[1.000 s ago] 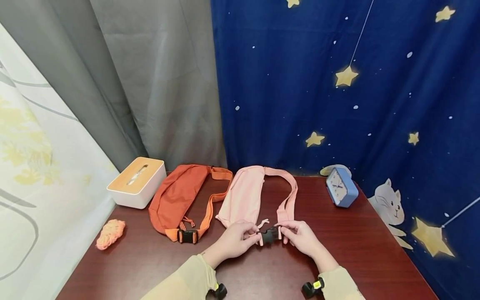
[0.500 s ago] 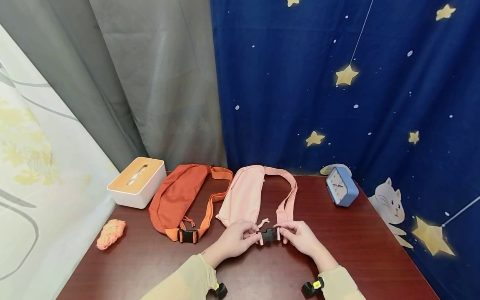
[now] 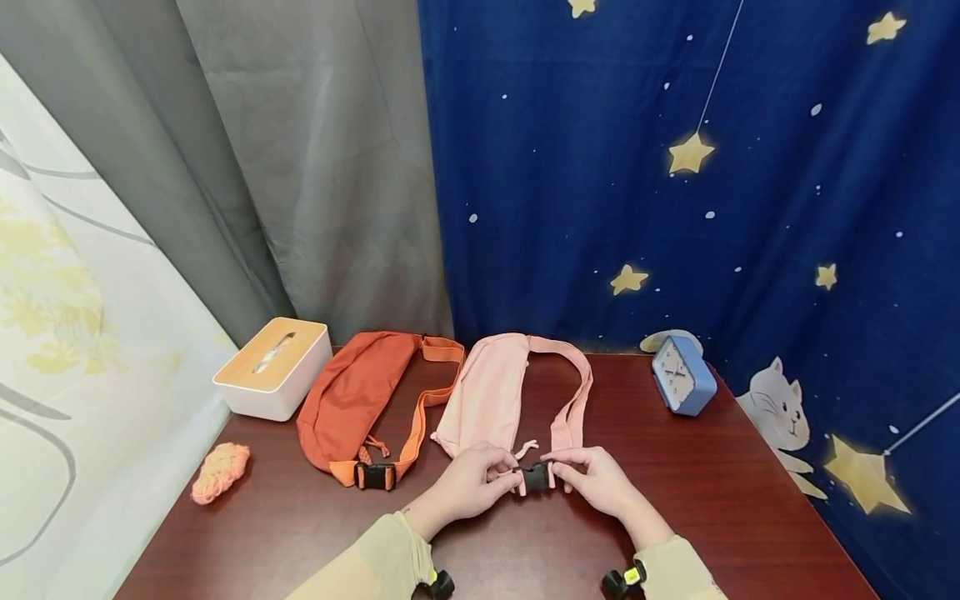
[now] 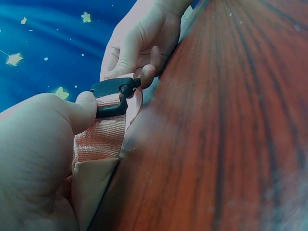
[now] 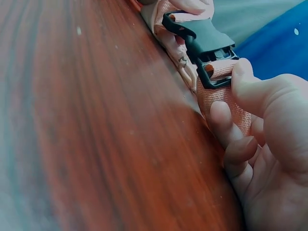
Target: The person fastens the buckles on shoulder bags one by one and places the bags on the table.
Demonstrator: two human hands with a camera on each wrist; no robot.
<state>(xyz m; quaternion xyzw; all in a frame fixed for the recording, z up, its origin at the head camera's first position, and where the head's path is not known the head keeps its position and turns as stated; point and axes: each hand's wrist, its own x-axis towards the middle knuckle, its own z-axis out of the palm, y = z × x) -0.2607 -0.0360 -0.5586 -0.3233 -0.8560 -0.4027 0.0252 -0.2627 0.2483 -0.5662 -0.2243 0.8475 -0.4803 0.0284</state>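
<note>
A pink waist bag point(image 3: 489, 392) lies on the table, its strap point(image 3: 576, 371) looping round to the right. At its near end is a black side-release buckle point(image 3: 536, 477), held between both hands, its two halves together. My left hand point(image 3: 472, 482) pinches the left half of the buckle where the pink webbing meets it. On the other side, my right hand point(image 3: 600, 482) pinches the right half, thumb at its edge in the right wrist view and fingers curled behind the webbing point(image 5: 216, 98). The left wrist view shows the buckle point(image 4: 113, 87) edge-on beyond the left thumb.
A red-orange waist bag point(image 3: 356, 400) with a fastened black buckle point(image 3: 374, 476) lies to the left. Farther left are a white tissue box point(image 3: 273, 367) with a wood-coloured lid and a peach yarn bundle point(image 3: 221, 472). A blue clock point(image 3: 682, 375) stands at the back right.
The right hand has moved slightly left, bringing the right half of the buckle into the left half, so the buckle looks shorter. The left hand stays nearly in place.
</note>
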